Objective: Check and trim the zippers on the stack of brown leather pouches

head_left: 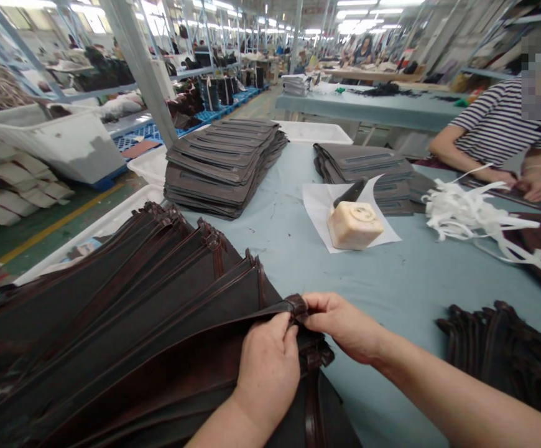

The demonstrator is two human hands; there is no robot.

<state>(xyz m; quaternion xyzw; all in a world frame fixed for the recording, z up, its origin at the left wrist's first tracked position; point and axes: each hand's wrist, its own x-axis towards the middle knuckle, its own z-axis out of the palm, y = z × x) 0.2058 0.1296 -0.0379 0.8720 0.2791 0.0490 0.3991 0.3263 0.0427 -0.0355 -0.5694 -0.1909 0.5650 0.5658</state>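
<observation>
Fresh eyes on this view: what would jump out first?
Probably the left hand and right hand, low centre, pinching the end of a dark panel. Next, the pale block on a white sheet, farther back on the blue tabletop. Then the tangle of white strips at right, near a person in stripes.

Large pile of panels (158, 298) at the near left of the desk (392, 292), stack of pieces (226, 165) behind it, block (354, 227) on a paper sheet (316, 208) right of that stack, second stack (368, 163) behind the block, strips (466, 210) to the block's right, smaller pile (508, 354) at the near right
</observation>
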